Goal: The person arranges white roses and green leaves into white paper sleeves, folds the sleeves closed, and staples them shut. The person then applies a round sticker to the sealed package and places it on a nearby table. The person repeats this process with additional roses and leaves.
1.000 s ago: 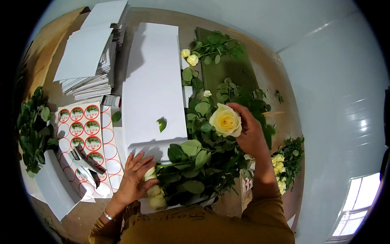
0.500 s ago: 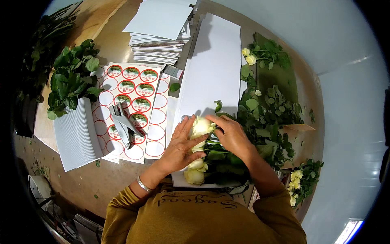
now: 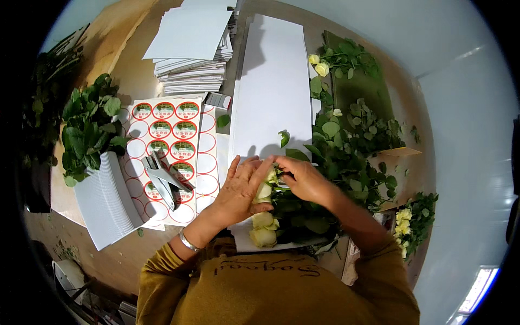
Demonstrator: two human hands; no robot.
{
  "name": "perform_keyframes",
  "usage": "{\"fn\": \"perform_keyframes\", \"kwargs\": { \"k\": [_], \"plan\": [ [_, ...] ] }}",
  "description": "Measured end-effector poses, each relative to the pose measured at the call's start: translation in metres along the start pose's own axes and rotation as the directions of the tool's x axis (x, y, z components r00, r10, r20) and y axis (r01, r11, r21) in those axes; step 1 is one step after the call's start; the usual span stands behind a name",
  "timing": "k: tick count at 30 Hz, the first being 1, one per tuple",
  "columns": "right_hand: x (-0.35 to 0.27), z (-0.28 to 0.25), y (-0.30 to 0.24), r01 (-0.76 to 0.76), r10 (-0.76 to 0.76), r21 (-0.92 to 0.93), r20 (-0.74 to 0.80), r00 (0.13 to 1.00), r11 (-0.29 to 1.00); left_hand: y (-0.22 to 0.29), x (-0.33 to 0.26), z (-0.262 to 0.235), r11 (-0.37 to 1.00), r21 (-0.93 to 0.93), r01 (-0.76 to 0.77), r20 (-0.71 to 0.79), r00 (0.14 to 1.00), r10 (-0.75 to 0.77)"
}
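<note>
Several pale yellow roses [image 3: 264, 228] lie in a bunch on the near end of a long white paper sheet [image 3: 273, 92], their leafy stems [image 3: 346, 162] running off to the right. My left hand [image 3: 238, 189] rests flat on the rose heads, fingers spread. My right hand [image 3: 303, 177] sits just right of it, fingers curled around the stems close behind the heads. Both hands meet over the top rose [image 3: 264, 190].
A sheet of round red-and-green stickers [image 3: 165, 135] lies left of the paper with a metal stapler [image 3: 162, 176] on it. Stacked white paper [image 3: 192, 49] sits at the back, a wrapped leafy bunch [image 3: 95, 162] at the left, more roses [image 3: 319, 64] beyond and at the right [image 3: 403, 222].
My right hand brought a rose down from the right onto the bunch. The left hand moved up over the rose heads. The view swung left and then steadied.
</note>
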State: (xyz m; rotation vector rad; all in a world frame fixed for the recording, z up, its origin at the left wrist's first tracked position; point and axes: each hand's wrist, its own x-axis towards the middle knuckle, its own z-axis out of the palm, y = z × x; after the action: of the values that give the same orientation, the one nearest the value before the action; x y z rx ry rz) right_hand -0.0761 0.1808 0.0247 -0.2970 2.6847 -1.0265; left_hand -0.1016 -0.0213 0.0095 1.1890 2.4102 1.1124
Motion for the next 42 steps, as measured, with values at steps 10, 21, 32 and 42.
{"fn": "perform_keyframes", "kwargs": {
  "k": [10, 21, 32, 42],
  "plan": [
    [0.194, -0.096, -0.101, 0.368, -0.390, -0.144, -0.186, 0.902, 0.919, -0.002, -0.009, 0.008, 0.995, 0.084, 0.050, 0.042, 0.998, -0.054],
    [0.267, -0.050, -0.113, 0.325, -0.419, -0.586, -0.027, 0.908, 0.743, 0.007, -0.006, 0.007, 0.988, 0.092, 0.120, 0.049, 0.991, -0.125],
    [0.067, -0.173, -0.010, 0.035, 0.005, 0.310, -0.126, 0.992, 0.950, -0.021, 0.001, -0.006, 0.943, -0.324, 0.077, 0.217, 0.976, -0.005],
    [0.027, -0.050, 0.018, -0.320, 0.165, 0.314, 0.435, 0.885, 0.894, -0.042, 0.025, -0.027, 0.483, -0.731, 0.482, 0.308, 0.865, -0.397]
  ]
}}
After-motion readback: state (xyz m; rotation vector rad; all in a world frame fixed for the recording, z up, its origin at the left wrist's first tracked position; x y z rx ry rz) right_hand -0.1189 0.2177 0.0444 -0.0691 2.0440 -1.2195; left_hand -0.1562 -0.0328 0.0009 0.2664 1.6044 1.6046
